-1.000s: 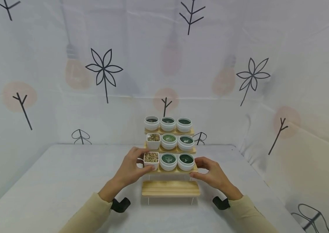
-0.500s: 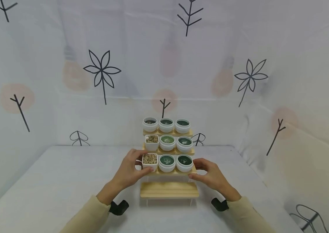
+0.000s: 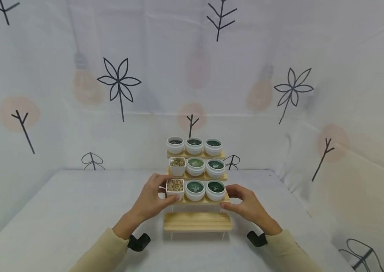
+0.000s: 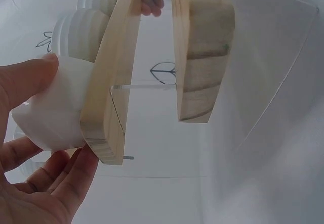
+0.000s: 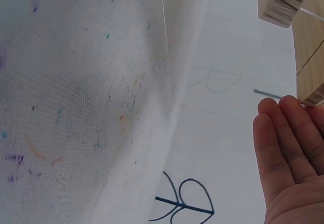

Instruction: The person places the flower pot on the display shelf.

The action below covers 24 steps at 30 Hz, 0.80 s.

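Note:
Three tiers of a stepped wooden stand (image 3: 195,176) hold small white bowls. My left hand (image 3: 152,194) grips the square white bowl (image 3: 175,189) of beige flakes at the left end of the lowest filled tier. In the left wrist view the thumb presses one side of that square white bowl (image 4: 63,95), with fingers round the other side and fingertips at the plank end (image 4: 109,138). My right hand (image 3: 246,202) is at the tier's right end, beside a round bowl (image 3: 216,190) of dark green. Its fingers lie straight, fingertips right at the plank end (image 5: 310,90); the thumb is hidden there.
A lower bare wooden step (image 3: 197,221) stands in front on clear supports. Behind are the middle-tier square bowl (image 3: 177,166), green-filled round bowls (image 3: 195,166) and a top row (image 3: 194,146). A patterned white cloth (image 3: 137,139) rises close behind the stand.
The whole head view has shifted slightly. Both hands keep the same places at the two ends of the tier, and the bowls stay where they were.

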{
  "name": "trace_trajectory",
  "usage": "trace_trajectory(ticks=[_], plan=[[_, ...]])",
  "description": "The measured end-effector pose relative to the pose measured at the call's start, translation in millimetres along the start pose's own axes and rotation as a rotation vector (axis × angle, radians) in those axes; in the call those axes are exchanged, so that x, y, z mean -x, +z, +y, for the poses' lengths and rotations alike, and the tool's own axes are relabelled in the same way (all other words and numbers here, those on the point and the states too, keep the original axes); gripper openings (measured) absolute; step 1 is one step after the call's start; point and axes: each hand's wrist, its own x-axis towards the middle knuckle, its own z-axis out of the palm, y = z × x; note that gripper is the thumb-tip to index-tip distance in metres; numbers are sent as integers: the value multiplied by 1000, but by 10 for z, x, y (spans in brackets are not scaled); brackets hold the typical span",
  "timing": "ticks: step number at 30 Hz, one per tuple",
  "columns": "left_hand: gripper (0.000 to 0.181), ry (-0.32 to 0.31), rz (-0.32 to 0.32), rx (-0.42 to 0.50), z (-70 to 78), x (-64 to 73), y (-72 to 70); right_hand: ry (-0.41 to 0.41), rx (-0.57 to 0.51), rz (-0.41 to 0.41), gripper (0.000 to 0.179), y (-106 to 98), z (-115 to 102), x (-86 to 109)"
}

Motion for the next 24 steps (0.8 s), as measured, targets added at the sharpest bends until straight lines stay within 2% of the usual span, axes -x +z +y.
trace_trajectory(ticks=[6, 11, 16, 19, 24], plan=[[61, 20, -2, 3, 0, 3, -22, -2, 28, -4, 55, -8, 4, -1], [60, 16, 8, -13, 7, 11, -94, -28, 32, -10, 56, -43, -7, -25], [61, -17, 14, -65, -26, 53, -180, -79, 26, 0, 56, -95, -36, -32], [62, -15, 19, -113, -61, 93, -240, -106, 30, 9, 57, -134, -13, -5], [62, -9, 23, -185, -132, 200, -364, -58, 101, 27, 55, -246, 34, 79]])
